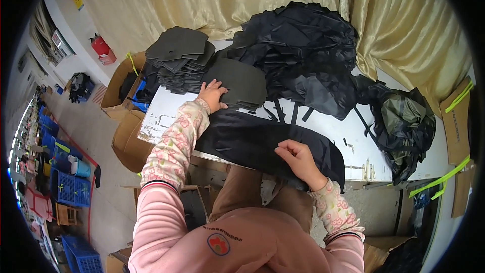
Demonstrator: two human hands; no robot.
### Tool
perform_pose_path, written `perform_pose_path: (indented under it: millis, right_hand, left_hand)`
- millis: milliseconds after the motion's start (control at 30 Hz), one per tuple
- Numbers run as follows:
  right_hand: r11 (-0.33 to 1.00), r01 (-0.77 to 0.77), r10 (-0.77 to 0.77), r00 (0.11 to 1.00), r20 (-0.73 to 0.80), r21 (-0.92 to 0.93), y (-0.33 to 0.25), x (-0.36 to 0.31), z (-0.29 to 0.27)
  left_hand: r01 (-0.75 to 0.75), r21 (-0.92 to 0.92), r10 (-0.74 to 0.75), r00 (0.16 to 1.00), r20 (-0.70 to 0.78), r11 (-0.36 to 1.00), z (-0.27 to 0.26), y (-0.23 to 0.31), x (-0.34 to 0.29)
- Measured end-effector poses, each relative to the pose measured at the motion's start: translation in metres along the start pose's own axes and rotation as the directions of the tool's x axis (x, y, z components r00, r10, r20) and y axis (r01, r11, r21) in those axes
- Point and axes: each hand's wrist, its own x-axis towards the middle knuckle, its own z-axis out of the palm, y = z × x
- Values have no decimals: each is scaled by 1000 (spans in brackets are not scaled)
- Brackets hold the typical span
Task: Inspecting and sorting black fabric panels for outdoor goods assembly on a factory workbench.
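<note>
Along a white counter's (328,131) near edge, black cloth (242,137) stretches left to right; the left hand (212,96), grip spread, touches gray sheets (237,78) just beyond; the right hand (298,161) curls over the cloth's right half, contents unclear.

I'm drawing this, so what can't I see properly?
In the head view:
- Right hand: its folded fingers hide whether it holds anything.
- Near gray pad stack: the left hand covers its lower left corner.
- Black cloth heap: top layers hide those beneath.
- Bottom-left blue crate: cut off by the lower edge.
</note>
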Motion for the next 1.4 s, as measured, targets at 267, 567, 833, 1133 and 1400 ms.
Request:
perform_pose_path:
  millis: [267,567,833,1133,1400]
  right_hand:
    - [958,250,-272,948,-167,-144,-19,20,5]
    - [971,196,-170,969,-182,138,-51,33,7]
    - [961,277,-270,925,-267,-11,-56,24,7]
    - [796,553,-599,778,-190,-246,-45,20,-4]
    - [878,-40,-129,940,317,476,-85,-16,-81]
  left_hand:
    - [-357,-903,70,934,-351,237,-44,95,-56]
    - [-508,-808,261,858,-443,298,-49,160,-104]
    - [-440,-898,221,876,-428,3,-45,168,-101]
    - [-493,-862,251,855,-454,119,-56,180,-114]
    - [-702,-21,555,581,-595,712,-101,146,-107]
